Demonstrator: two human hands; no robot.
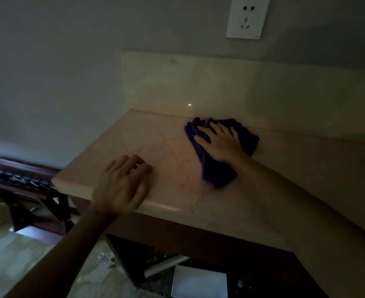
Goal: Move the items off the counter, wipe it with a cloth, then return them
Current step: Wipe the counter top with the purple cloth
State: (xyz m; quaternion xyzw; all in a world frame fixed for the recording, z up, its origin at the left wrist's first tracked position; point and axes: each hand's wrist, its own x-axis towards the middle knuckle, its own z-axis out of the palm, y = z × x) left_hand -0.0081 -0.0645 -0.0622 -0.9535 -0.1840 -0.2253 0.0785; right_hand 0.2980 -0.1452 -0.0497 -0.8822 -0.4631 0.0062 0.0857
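A pale tiled counter point(295, 168) fills the middle of the dim view. A dark purple cloth point(216, 171) lies crumpled on it near the back wall. My right hand point(219, 141) presses flat on the cloth, fingers spread and pointing left. My left hand point(121, 183) rests near the counter's front left edge, blurred, fingers loosely curled, holding nothing. Nothing but the cloth and my hands shows on the counter top.
A white socket plate point(248, 17) sits on the wall above the backsplash. Below the counter, a shelf holds a white square dish point(198, 282) and a pale tube point(166, 266). A dark wooden rack point(26, 181) stands at the left.
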